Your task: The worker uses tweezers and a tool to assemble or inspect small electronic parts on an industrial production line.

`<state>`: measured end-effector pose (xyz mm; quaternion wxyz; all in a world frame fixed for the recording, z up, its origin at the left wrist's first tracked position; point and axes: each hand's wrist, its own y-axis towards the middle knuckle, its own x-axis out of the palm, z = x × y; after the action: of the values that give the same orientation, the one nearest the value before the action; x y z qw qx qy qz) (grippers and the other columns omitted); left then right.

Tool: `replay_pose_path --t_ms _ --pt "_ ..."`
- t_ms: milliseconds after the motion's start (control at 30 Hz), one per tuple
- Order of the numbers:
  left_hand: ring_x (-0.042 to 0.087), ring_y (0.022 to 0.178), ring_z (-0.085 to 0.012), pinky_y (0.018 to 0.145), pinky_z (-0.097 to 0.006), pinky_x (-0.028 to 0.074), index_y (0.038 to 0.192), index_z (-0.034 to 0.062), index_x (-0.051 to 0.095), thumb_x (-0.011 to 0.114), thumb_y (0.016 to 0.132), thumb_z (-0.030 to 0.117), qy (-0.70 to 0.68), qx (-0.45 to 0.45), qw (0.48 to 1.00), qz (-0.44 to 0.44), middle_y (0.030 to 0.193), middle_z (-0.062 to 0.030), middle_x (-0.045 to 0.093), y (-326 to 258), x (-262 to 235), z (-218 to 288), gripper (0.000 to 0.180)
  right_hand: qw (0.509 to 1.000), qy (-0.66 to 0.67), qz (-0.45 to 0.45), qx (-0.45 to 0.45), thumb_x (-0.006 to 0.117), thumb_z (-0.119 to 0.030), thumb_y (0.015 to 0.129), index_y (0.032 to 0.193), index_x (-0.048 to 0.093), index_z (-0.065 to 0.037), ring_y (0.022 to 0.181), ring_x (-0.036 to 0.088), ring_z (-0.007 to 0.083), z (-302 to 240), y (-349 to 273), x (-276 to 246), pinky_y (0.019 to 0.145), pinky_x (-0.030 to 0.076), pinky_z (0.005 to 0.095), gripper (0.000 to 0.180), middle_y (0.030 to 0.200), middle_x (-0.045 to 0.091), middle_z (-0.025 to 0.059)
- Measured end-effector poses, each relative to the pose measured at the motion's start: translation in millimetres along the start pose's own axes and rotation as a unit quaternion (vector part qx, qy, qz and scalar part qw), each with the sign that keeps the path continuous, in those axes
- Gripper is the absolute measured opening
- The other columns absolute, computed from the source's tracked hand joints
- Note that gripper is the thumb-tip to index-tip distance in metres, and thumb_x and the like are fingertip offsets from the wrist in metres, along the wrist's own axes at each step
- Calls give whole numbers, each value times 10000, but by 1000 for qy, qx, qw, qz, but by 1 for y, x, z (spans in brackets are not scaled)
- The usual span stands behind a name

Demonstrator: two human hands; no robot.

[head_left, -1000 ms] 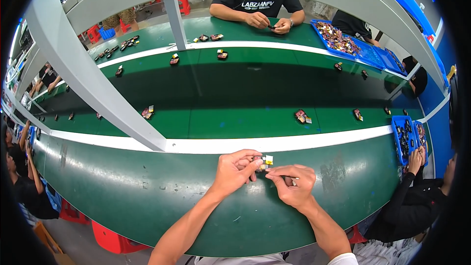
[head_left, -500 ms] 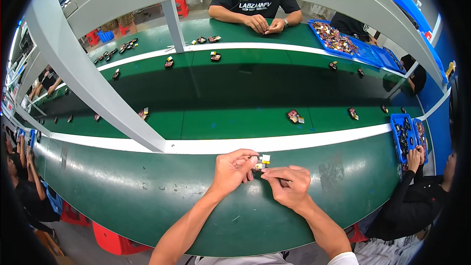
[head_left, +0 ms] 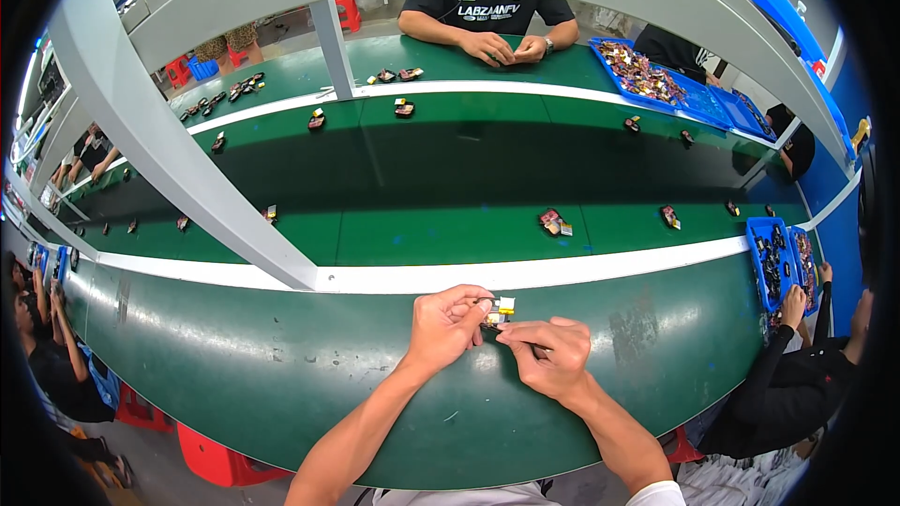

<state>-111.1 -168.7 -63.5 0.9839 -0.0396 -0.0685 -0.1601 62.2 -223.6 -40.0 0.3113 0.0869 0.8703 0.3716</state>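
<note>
My left hand point(head_left: 448, 325) and my right hand point(head_left: 548, 353) meet over the near green bench point(head_left: 281, 365), pinching between their fingertips a small part point(head_left: 500, 309) with a white and yellow tab and a dark body. A thin dark pin or tool point(head_left: 534, 347) lies along my right fingers. The fingers hide the part's lower half.
A green conveyor belt point(head_left: 450, 187) runs past the white edge strip point(head_left: 562, 267), carrying small dark assemblies point(head_left: 553, 222). A grey slanted post point(head_left: 159, 131) crosses at left. Blue bins point(head_left: 776, 262) of parts sit at right beside a seated person point(head_left: 797, 384). Another person point(head_left: 487, 19) works across the belt.
The assemblies on the belt have drifted left. My hands stay together on the small part, with only slight finger shifts.
</note>
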Motion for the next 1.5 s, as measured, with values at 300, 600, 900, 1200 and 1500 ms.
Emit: replay_pose_path --t_ms 300,600,900,1200,1500 --pt "596 521 -71 442 -225 455 1043 -38 700 648 947 42 18 6 999 28 708 -44 683 -1 -1 2 135 1000 14 12 -12 807 5 732 776 730 -93 452 552 75 0 4 3 427 280 247 132 796 772 14" --pt "653 531 -151 446 -271 525 992 -88 666 619 936 11 84 73 973 201 736 -116 686 76 -41 26 124 996 12 85 19 830 -3 719 824 723 -68 438 527 91 12 5 -5 426 322 242 163 859 778 30" --pt "676 810 -423 729 -484 553 970 16 712 655 896 147 610 167 700 332 1039 -229 639 128 -60 50 162 999 8 52 8 819 -31 742 821 729 -76 544 662 143 13 4 0 458 419 248 128 811 765 30" --pt "675 628 -198 627 -346 537 951 23 738 775 786 184 451 135 881 -53 795 -98 722 184 28 19 234 999 9 37 24 809 -47 768 816 726 -84 536 650 166 15 1 -1 483 466 260 103 807 760 22" --pt "628 519 -136 469 -310 488 839 3 675 792 783 141 316 -28 947 -54 733 -96 708 173 33 20 190 998 14 58 27 805 -58 764 837 724 -78 525 629 185 29 -6 -7 502 480 285 111 804 739 19"
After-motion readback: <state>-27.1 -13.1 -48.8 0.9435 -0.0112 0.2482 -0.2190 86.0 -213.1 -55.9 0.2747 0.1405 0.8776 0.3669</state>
